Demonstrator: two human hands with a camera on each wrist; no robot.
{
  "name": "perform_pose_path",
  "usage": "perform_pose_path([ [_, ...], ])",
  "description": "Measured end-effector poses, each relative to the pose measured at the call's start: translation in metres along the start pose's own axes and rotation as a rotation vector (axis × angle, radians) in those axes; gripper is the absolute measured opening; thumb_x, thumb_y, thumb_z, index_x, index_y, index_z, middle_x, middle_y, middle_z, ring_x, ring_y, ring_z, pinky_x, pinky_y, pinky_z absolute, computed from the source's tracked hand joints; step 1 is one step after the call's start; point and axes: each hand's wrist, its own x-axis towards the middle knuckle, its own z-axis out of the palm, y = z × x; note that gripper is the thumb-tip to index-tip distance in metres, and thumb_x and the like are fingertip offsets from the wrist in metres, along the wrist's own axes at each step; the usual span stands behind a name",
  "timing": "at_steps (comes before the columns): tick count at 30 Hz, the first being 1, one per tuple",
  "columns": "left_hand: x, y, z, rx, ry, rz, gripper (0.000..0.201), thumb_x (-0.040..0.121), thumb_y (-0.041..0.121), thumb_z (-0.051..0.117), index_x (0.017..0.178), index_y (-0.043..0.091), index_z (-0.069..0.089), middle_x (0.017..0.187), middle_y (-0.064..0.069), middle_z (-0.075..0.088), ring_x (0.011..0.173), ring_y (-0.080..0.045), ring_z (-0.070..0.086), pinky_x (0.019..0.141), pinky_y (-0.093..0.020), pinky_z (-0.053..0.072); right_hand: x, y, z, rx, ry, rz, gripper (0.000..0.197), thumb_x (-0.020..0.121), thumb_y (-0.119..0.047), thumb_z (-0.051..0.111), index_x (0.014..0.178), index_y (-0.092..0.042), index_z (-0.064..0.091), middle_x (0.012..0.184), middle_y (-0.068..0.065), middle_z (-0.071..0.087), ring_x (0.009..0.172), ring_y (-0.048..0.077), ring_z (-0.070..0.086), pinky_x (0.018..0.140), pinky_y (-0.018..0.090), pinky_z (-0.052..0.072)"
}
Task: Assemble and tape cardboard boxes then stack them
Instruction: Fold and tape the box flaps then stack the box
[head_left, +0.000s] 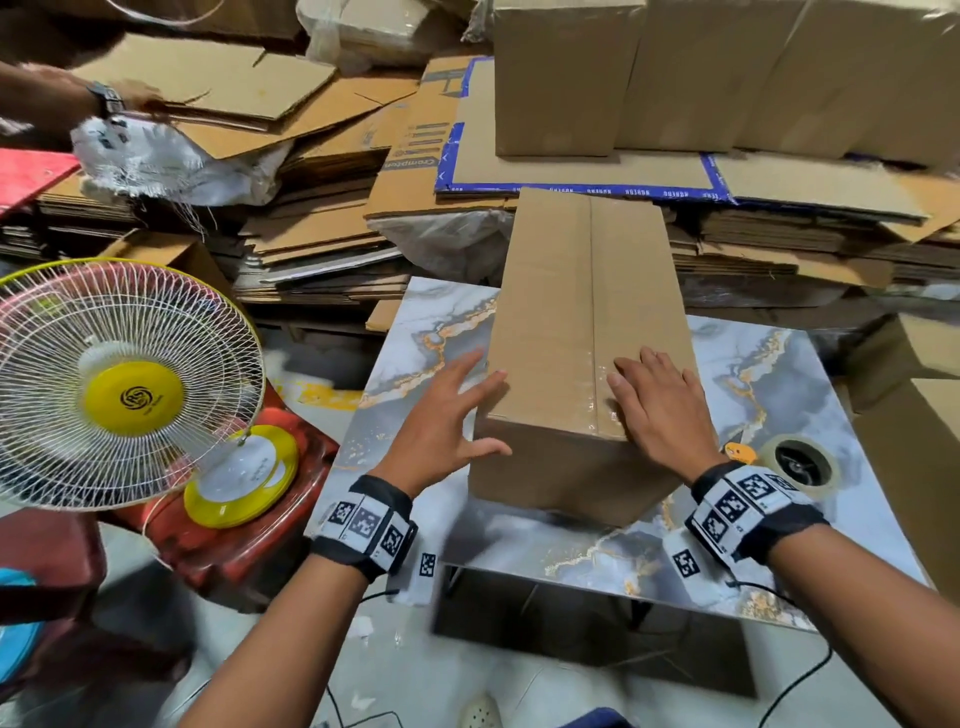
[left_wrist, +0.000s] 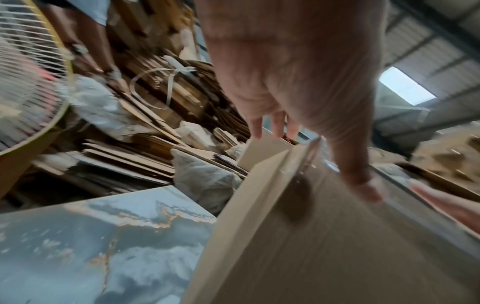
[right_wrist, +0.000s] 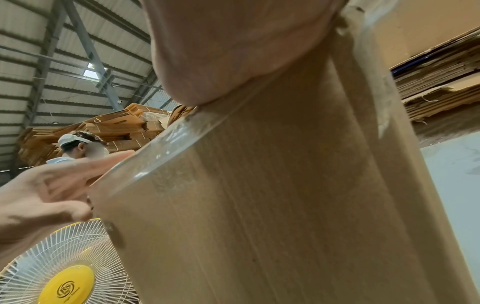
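A long brown cardboard box (head_left: 582, 322) lies closed on the marble-patterned table (head_left: 779, 395), clear tape along its top seam and over the near end. My right hand (head_left: 654, 400) rests flat on the box top by the near edge, fingers straight; the right wrist view shows its palm (right_wrist: 233, 51) pressed on the taped box (right_wrist: 259, 205). My left hand (head_left: 452, 410) is spread at the box's near left corner, fingertips touching the top edge and thumb by the end face. The left wrist view shows that hand (left_wrist: 298, 86) with straight fingers above the box (left_wrist: 311, 246). A tape roll (head_left: 802, 464) lies right of my right wrist.
Assembled boxes (head_left: 675, 73) stand at the back on flattened cardboard stacks (head_left: 311, 249). A yellow-and-white fan (head_left: 119, 384) runs on a red stool (head_left: 249, 540) at left. Another person's hand (head_left: 124, 98) reaches over cardboard at far left. More boxes (head_left: 919, 457) sit at right.
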Motion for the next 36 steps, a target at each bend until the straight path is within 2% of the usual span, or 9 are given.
perform_pose_path([
  [2, 0.007, 0.008, 0.004, 0.068, 0.029, 0.14, 0.072, 0.087, 0.059, 0.066, 0.145, 0.019, 0.055, 0.161, -0.009, 0.035, 0.151, -0.027, 0.029, 0.118, -0.04, 0.032, -0.001, 0.0, -0.001, 0.015, -0.009, 0.01, 0.088, 0.092, -0.071, -0.003, 0.144, -0.023, 0.049, 0.158, 0.01, 0.039, 0.15, 0.027, 0.026, 0.12, 0.055, 0.019],
  [4, 0.015, 0.011, 0.011, 0.15, 0.009, 0.247, 0.061, 0.096, 0.057, 0.054, 0.141, 0.015, 0.059, 0.157, -0.013, 0.043, 0.148, -0.031, 0.035, 0.118, -0.045, 0.035, -0.001, -0.001, -0.001, 0.016, -0.009, 0.015, 0.089, 0.092, -0.072, -0.004, 0.145, -0.024, 0.049, 0.159, 0.01, 0.038, 0.151, 0.027, 0.025, 0.121, 0.055, 0.018],
  [9, 0.021, -0.017, 0.026, 0.229, 0.021, 0.422, 0.045, 0.104, 0.045, 0.051, 0.138, 0.017, 0.056, 0.142, -0.017, 0.058, 0.136, -0.036, 0.052, 0.105, -0.054, 0.048, 0.0, -0.003, 0.0, 0.005, -0.004, 0.008, 0.085, 0.093, -0.069, -0.002, 0.144, -0.024, 0.05, 0.159, 0.01, 0.038, 0.15, 0.027, 0.026, 0.121, 0.054, 0.018],
  [13, 0.022, -0.026, 0.026, 0.199, 0.01, 0.431, 0.054, 0.095, 0.049, 0.06, 0.14, 0.02, 0.05, 0.143, -0.015, 0.057, 0.136, -0.035, 0.052, 0.109, -0.052, 0.044, 0.0, -0.005, 0.002, -0.008, -0.007, -0.01, 0.086, 0.094, -0.073, -0.003, 0.141, -0.026, 0.051, 0.155, 0.009, 0.043, 0.148, 0.028, 0.03, 0.118, 0.056, 0.021],
  [16, 0.02, -0.026, 0.021, 0.223, -0.071, 0.429, 0.068, 0.089, 0.054, 0.065, 0.143, 0.015, 0.052, 0.149, -0.017, 0.051, 0.141, -0.036, 0.044, 0.115, -0.05, 0.037, -0.006, -0.005, -0.002, 0.016, -0.052, -0.11, 0.08, 0.092, -0.076, 0.011, 0.145, -0.028, 0.049, 0.162, 0.007, 0.033, 0.152, 0.024, 0.025, 0.122, 0.054, 0.017],
  [20, 0.016, -0.017, 0.024, 0.187, -0.03, 0.37, 0.061, 0.1, 0.055, 0.052, 0.142, 0.011, 0.057, 0.151, -0.014, 0.05, 0.145, -0.033, 0.04, 0.119, -0.047, 0.031, -0.015, -0.007, -0.008, -0.069, -0.088, -0.329, 0.088, 0.09, -0.079, 0.015, 0.149, -0.022, 0.047, 0.161, 0.009, 0.035, 0.149, 0.025, 0.032, 0.12, 0.051, 0.024],
  [25, 0.017, -0.018, 0.034, 0.233, 0.082, 0.397, 0.043, 0.101, 0.044, 0.056, 0.133, 0.016, 0.059, 0.14, -0.016, 0.06, 0.134, -0.035, 0.052, 0.109, -0.054, 0.044, -0.015, -0.012, -0.006, -0.274, -0.149, -0.397, 0.088, 0.097, -0.072, 0.001, 0.149, -0.018, 0.048, 0.155, 0.016, 0.044, 0.142, 0.035, 0.043, 0.112, 0.054, 0.037],
  [30, 0.021, -0.019, 0.027, 0.285, 0.011, 0.395, 0.051, 0.093, 0.051, 0.058, 0.132, 0.018, 0.059, 0.138, -0.015, 0.061, 0.13, -0.035, 0.055, 0.102, -0.054, 0.05, -0.01, -0.017, -0.001, -0.367, -0.22, -0.369, 0.082, 0.1, -0.068, 0.015, 0.139, -0.011, 0.058, 0.142, 0.02, 0.058, 0.127, 0.04, 0.058, 0.096, 0.056, 0.051],
  [36, 0.031, 0.018, 0.013, 0.359, -0.014, 0.37, 0.063, 0.099, 0.06, 0.046, 0.12, 0.005, 0.069, 0.121, -0.017, 0.065, 0.115, -0.034, 0.058, 0.096, -0.044, 0.049, -0.01, -0.013, 0.001, -0.432, -0.246, -0.401, 0.087, 0.094, -0.073, 0.022, 0.142, -0.008, 0.053, 0.145, 0.021, 0.053, 0.129, 0.043, 0.055, 0.097, 0.058, 0.049],
])
